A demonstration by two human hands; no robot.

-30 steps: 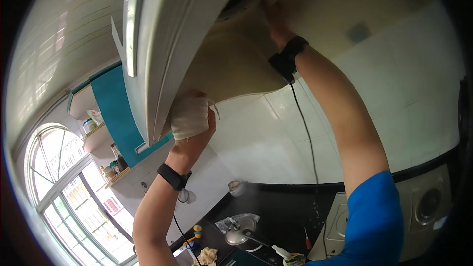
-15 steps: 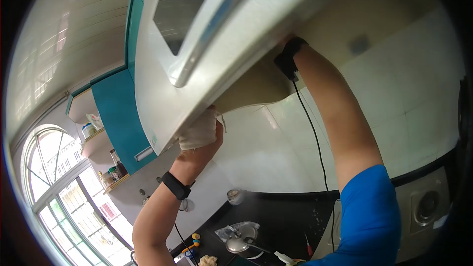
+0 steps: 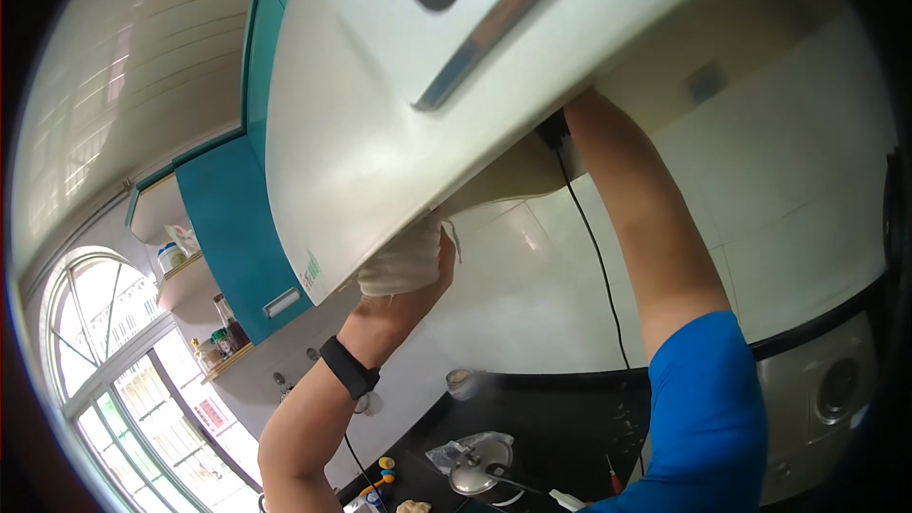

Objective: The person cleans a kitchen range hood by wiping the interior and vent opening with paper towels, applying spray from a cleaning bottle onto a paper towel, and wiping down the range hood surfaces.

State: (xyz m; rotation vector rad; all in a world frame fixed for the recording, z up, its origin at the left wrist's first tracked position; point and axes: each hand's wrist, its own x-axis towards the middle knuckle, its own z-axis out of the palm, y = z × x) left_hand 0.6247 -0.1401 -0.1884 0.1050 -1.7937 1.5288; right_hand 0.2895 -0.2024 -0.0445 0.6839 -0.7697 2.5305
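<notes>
A large pale metal range hood (image 3: 361, 152) fills the upper middle of the head view, tilted in the picture. My left hand (image 3: 432, 271) is raised to its lower left edge with a whitish cloth (image 3: 404, 261) bunched in it, a loose strip hanging. The hood rim hides those fingertips. My right hand is up under the hood, out of sight behind the rim; only my right forearm (image 3: 646, 190) shows. A black device (image 3: 553, 129) with a thin black cable (image 3: 598, 256) sits at that wrist. Around my left wrist is a black band (image 3: 350, 367).
Below lies a black counter (image 3: 560, 418) with a lidded pot (image 3: 480, 470), a plastic bag, a jar (image 3: 460, 382) and a red-handled screwdriver (image 3: 615, 480). A stove (image 3: 826, 399) stands at right. Teal cabinets (image 3: 228, 228), shelves with jars and a window are at left.
The hood's front has shifted up and right in view. My left hand with the cloth sits slightly further right, and my right wrist is more hidden behind the rim.
</notes>
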